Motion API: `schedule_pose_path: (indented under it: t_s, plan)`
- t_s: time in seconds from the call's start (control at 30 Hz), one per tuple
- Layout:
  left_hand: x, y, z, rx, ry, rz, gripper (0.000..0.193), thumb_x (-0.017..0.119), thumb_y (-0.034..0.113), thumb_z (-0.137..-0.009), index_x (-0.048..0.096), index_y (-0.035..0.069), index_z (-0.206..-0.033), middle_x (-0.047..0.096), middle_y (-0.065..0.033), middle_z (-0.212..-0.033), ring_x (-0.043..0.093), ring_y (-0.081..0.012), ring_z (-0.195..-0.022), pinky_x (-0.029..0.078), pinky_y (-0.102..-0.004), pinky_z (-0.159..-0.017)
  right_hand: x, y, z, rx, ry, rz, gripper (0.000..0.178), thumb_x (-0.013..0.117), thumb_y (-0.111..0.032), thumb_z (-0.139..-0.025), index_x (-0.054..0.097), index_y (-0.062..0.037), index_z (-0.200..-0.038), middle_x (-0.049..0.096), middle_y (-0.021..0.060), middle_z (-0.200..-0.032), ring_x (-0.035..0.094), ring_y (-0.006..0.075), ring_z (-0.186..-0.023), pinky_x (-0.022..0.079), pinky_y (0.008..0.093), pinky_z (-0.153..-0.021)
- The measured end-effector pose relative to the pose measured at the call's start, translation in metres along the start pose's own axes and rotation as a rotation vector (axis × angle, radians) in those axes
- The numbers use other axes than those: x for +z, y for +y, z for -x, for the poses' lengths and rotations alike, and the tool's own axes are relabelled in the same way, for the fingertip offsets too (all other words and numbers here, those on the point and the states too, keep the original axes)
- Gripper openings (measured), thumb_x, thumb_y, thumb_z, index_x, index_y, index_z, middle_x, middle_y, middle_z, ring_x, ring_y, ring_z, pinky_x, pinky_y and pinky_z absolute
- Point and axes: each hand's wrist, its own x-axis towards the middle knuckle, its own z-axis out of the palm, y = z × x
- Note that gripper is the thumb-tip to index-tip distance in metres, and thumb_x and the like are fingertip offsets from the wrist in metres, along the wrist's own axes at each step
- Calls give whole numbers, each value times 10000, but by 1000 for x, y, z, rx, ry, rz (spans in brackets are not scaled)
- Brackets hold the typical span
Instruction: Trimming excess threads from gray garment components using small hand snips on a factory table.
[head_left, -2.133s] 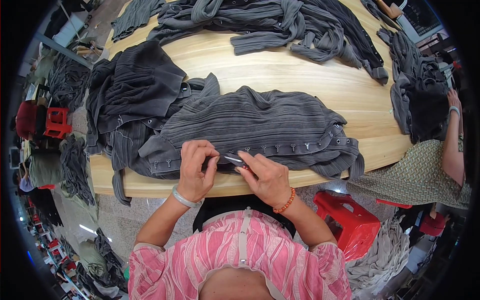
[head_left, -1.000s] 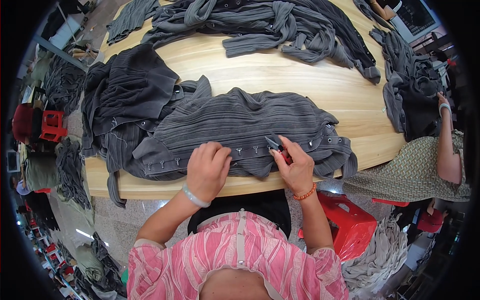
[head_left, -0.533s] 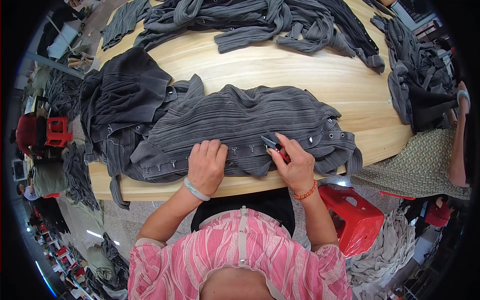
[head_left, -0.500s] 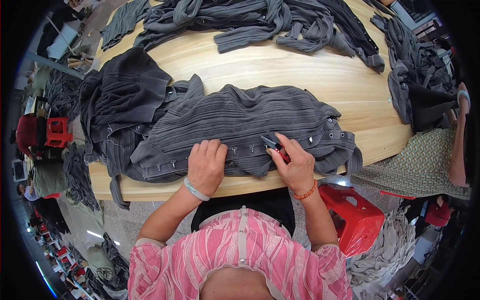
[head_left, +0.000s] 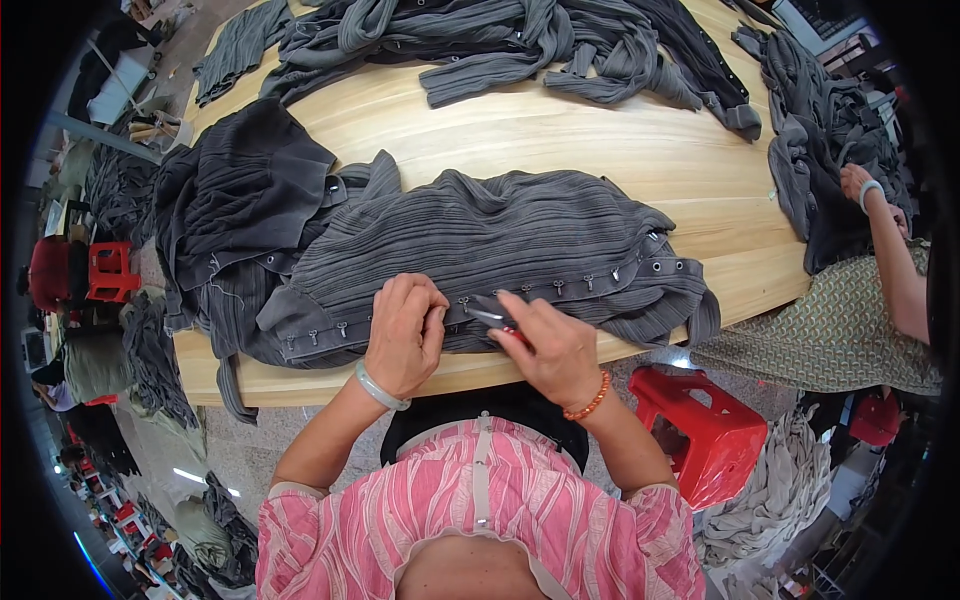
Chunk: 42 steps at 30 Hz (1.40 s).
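Note:
A dark grey ribbed garment (head_left: 480, 225) lies across the near part of the table, with a row of small metal hooks along its front band (head_left: 573, 288). The curled fingers of my left hand (head_left: 402, 340) pinch that band near the middle. My right hand (head_left: 555, 355) is closed around a pair of thread snips (head_left: 488, 311) with dark blades and a red handle. The blade tips point left, over the band close to my left fingertips. Whether they touch a thread is too small to tell.
A darker garment (head_left: 245, 180) is heaped at the left, against the ribbed one. More grey garments (head_left: 490, 45) lie along the table's far side. Another person's hand (head_left: 857, 184) is at a pile on the right. A red stool (head_left: 705, 430) stands right of me.
My right hand has moved left with the snips, bringing the blades nearer my left hand. My left fingers now pinch the band more visibly. The other person's arm has reached to the pile.

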Motion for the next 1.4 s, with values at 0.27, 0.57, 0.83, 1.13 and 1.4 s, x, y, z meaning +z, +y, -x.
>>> schedule_pose_path:
  t_s: [0.27, 0.57, 0.83, 1.13, 1.4]
  plan:
    - [0, 0, 2, 10, 8, 18, 186, 645, -57, -815, 618, 34, -975, 600, -141, -1050, 575, -328, -988, 428, -403, -889, 16, -7, -3, -12, -2, 61, 408, 763, -222, -907, 679, -80, -1281, 598, 70, -789, 634, 267, -628, 503, 378, -574]
    - [-2, -3, 5, 55, 78, 66, 212, 670, -67, -790, 627, 30, -973, 598, -139, -1042, 569, -332, -966, 443, -412, -856, 15, -10, -2, 37, 45, 58, 368, 777, -217, -898, 708, -86, -1235, 612, 64, -757, 633, 261, -599, 497, 373, -550]
    - [2, -2, 11, 81, 218, 28, 222, 688, -95, -801, 652, 12, -992, 598, -143, -1044, 571, -323, -951, 471, -397, -833, 20, -21, -4, 48, -53, -69, 371, 749, -239, -917, 679, -95, -1252, 634, 69, -821, 679, 277, -690, 524, 391, -585]
    - [3, -4, 14, 39, 203, 72, 204, 685, -77, -822, 651, 15, -1000, 587, -147, -1066, 558, -316, -969, 461, -388, -843, 26, -22, -11, 35, -78, -78, 339, 725, -260, -933, 682, -103, -1231, 643, 77, -851, 689, 280, -736, 539, 393, -617]
    - [5, -10, 14, 19, 206, 99, 138, 665, -72, -886, 656, 3, -1002, 575, -143, -1081, 586, -256, -946, 500, -331, -784, 17, -17, -8, 97, -86, -103, 352, 739, -278, -923, 693, -111, -1230, 648, 61, -825, 681, 285, -687, 522, 397, -585]
